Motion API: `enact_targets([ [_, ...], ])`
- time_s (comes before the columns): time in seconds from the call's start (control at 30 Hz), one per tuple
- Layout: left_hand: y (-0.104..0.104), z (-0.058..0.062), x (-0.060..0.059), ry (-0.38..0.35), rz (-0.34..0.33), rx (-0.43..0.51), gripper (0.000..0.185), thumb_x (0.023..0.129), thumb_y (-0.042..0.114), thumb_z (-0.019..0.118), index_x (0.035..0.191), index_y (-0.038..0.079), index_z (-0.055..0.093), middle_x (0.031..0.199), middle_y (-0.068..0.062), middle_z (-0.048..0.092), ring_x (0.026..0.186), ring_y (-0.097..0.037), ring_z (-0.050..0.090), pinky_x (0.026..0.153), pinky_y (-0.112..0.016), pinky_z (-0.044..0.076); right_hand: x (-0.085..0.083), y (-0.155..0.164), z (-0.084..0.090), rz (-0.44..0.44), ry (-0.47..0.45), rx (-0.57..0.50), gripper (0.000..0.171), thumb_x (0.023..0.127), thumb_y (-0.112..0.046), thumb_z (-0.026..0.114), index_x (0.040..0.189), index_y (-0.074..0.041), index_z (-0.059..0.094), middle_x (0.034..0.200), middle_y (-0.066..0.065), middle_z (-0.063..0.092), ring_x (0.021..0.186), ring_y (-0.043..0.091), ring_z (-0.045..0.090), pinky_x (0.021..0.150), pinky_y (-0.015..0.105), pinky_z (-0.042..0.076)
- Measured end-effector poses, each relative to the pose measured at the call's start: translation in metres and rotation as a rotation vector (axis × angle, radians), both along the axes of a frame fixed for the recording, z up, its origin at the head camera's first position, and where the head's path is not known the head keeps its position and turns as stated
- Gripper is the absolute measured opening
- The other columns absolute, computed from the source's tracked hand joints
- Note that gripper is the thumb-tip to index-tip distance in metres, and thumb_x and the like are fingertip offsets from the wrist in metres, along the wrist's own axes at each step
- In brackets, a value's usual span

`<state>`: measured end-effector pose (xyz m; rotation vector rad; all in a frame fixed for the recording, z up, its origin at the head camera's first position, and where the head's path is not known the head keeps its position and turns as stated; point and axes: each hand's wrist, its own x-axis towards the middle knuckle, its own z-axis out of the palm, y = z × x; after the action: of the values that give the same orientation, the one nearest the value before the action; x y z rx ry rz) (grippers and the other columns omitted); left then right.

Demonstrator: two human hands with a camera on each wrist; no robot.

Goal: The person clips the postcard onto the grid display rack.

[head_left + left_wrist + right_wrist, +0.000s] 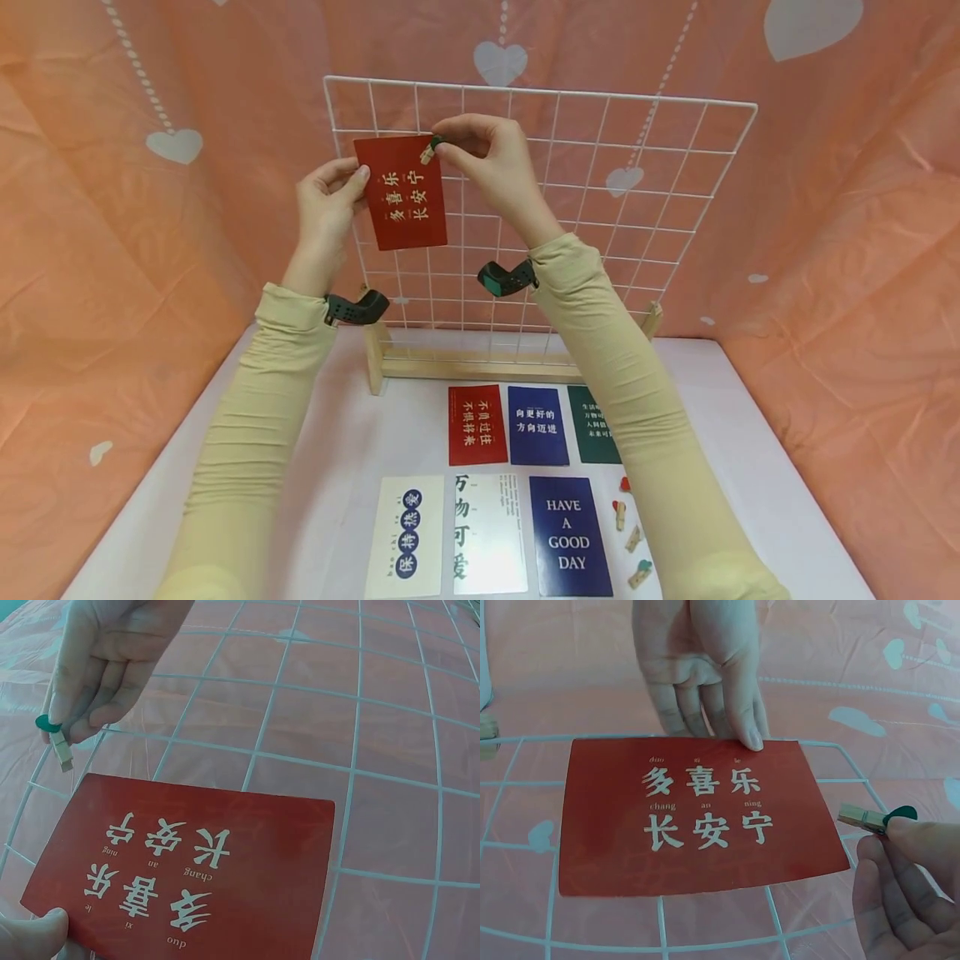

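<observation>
The left hand pinches the left edge of a red card, thumb on its face, holding it flat against the upper left of the white wire grid. The right hand pinches a small wooden clip at the card's top right corner. More cards lie on the worktop below.

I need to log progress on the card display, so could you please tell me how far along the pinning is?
Early stage. Nothing hangs on the white wire grid yet. In hand: the left hand holds the red card against the grid, while the right hand pinches a small wooden clip at its top corner. Left: six cards and spare clips lie on the table.
</observation>
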<state>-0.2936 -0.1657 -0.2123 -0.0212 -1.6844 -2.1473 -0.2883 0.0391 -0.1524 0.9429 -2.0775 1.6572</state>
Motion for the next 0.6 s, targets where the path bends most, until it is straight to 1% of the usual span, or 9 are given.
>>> enact_targets([
  [0.13, 0.000, 0.001, 0.000, 0.011, 0.018, -0.015, 0.028, 0.089, 0.012, 0.066, 0.116, 0.003, 0.066, 0.099, -0.005, 0.063, 0.087, -0.016, 0.059, 0.088, -0.032, 0.050, 0.000, -0.004, 0.003, -0.033, 0.031, 0.043, 0.020, 0.088, 0.003, 0.065, 0.107, 0.010, 0.067, 0.101, 0.018, 0.068, 0.085, 0.021, 0.065, 0.080, 0.024, 0.053],
  [0.27, -0.001, 0.001, -0.002, 0.030, 0.023, 0.004, 0.027, 0.089, 0.010, 0.066, 0.114, 0.001, 0.067, 0.096, -0.005, 0.064, 0.086, -0.016, 0.059, 0.085, -0.032, 0.050, -0.002, -0.009, 0.003, -0.052, 0.046, 0.068, 0.020, 0.088, 0.003, 0.065, 0.107, 0.009, 0.067, 0.101, 0.018, 0.069, 0.085, 0.019, 0.065, 0.079, 0.023, 0.052],
  [0.37, 0.000, 0.001, -0.003, 0.043, 0.025, 0.001, 0.026, 0.089, 0.009, 0.066, 0.113, 0.000, 0.067, 0.095, -0.005, 0.064, 0.086, -0.016, 0.059, 0.084, -0.031, 0.051, -0.007, -0.010, 0.003, -0.070, 0.062, 0.073, 0.019, 0.089, 0.003, 0.065, 0.107, 0.009, 0.067, 0.100, 0.018, 0.069, 0.086, 0.019, 0.065, 0.080, 0.022, 0.052],
  [0.6, -0.002, 0.002, -0.005, 0.038, 0.040, -0.035, 0.027, 0.090, 0.011, 0.066, 0.116, 0.003, 0.067, 0.099, -0.004, 0.063, 0.088, -0.014, 0.056, 0.080, -0.030, 0.047, -0.037, -0.014, -0.003, -0.093, 0.096, 0.057, 0.018, 0.088, -0.001, 0.067, 0.106, 0.003, 0.069, 0.097, 0.012, 0.069, 0.081, 0.017, 0.065, 0.078, 0.022, 0.053],
])
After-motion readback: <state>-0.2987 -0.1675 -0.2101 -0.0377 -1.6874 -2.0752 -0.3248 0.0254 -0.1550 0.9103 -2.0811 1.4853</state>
